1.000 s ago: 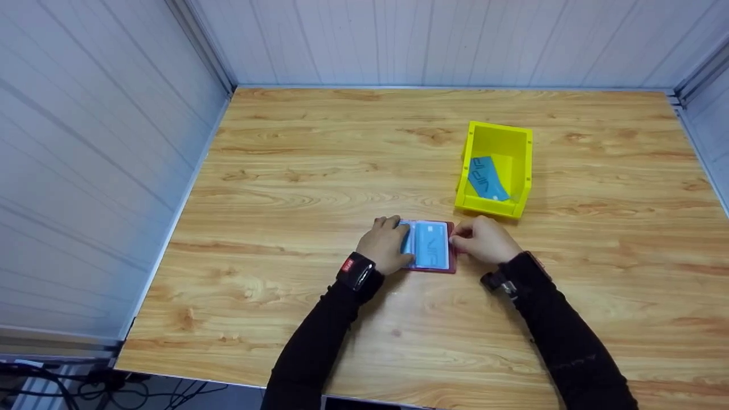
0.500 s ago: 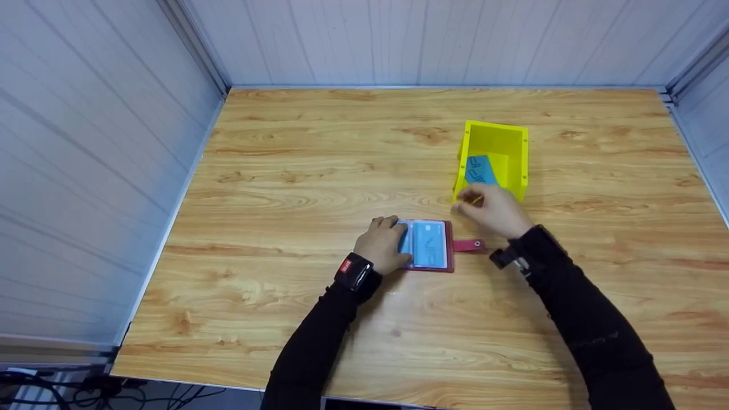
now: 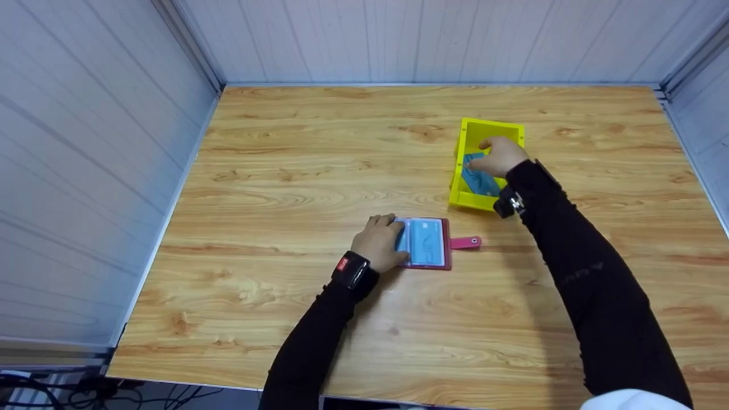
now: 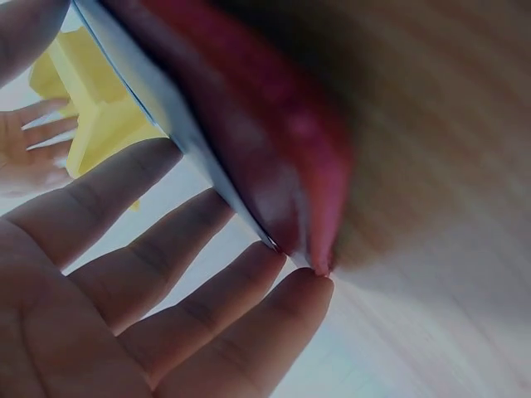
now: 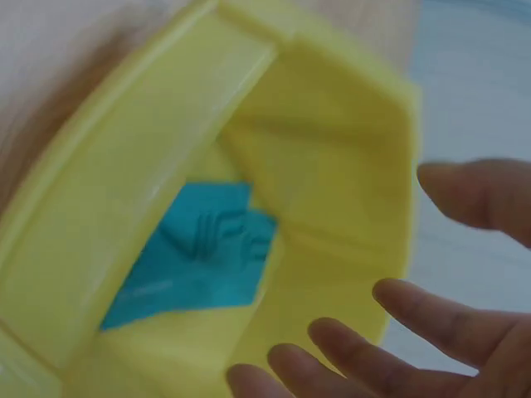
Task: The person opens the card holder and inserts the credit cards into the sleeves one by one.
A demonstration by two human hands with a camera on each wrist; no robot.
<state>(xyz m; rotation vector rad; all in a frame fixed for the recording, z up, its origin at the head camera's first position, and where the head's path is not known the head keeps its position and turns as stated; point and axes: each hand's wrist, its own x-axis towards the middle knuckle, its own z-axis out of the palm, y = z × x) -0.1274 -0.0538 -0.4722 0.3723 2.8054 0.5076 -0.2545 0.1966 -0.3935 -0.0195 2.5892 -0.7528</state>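
Note:
A red card holder [image 3: 447, 259] lies opened flat on the wooden table, a blue card [image 3: 427, 245] showing in its clear right-hand sleeve. My left hand [image 3: 379, 244] rests across its left side. In the left wrist view, nearly straight fingers [image 4: 191, 249] touch along the edge of the sleeves and red cover. Over the yellow bin [image 3: 471, 200] reaches my right hand [image 3: 502, 156], with thumb and fingers apart. Blue cards [image 5: 199, 249] with dark lettering lie overlapping on the bin's floor, below the right fingertips. My right hand covers part of the bin's inside in the head view.
A pink snap strap [image 3: 466, 243] sticks out rightward from the holder. White panel walls [image 3: 342, 42] bound the table [image 3: 273, 188] at the back and sides. Dark cables [image 3: 85, 393] hang below the front left corner.
My right hand has let go near the holder's right edge and moved up and away, over the yellow bin. The strap now lies uncovered. My left hand stays on the holder.

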